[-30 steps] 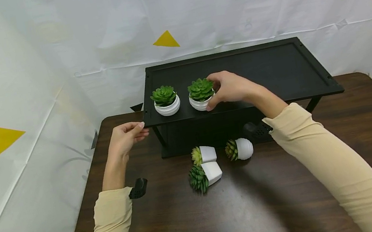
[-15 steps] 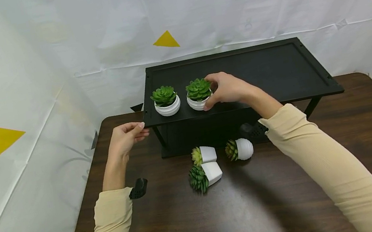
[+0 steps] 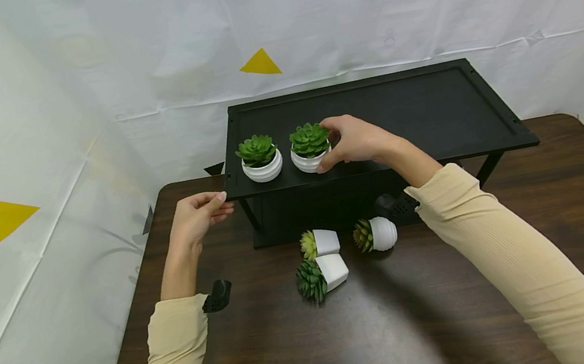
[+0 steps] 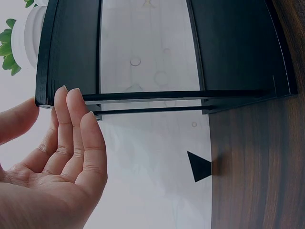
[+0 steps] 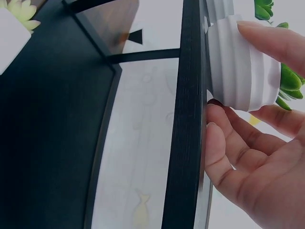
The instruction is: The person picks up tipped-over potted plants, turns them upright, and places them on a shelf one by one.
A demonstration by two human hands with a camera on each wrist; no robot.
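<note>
In the head view my right hand (image 3: 359, 140) grips a small potted succulent (image 3: 309, 140), thumb on the near side of its ribbed white pot. The right wrist view shows this pot (image 5: 240, 67) upright against the top board, with curled fingertips touching the board beside it. A matching potted succulent (image 3: 259, 156) stands to its left on the black two-tier shelf (image 3: 408, 111). At the shelf's front left corner my left hand (image 3: 195, 220) pinches the top board. Its thumb lies at the board's edge and its fingers reach underneath, as the left wrist view shows.
Three more potted succulents lie on their sides on the brown table (image 3: 299, 361) before the shelf: a light green one (image 3: 326, 242), a dark green one (image 3: 332, 270) and a brownish-green one (image 3: 384, 233). A white sheet (image 3: 175, 40) hangs behind and at the sides.
My right hand has slid the potted succulent a little to the left along the top board, nearer the other one. The left hand has stayed at the corner.
</note>
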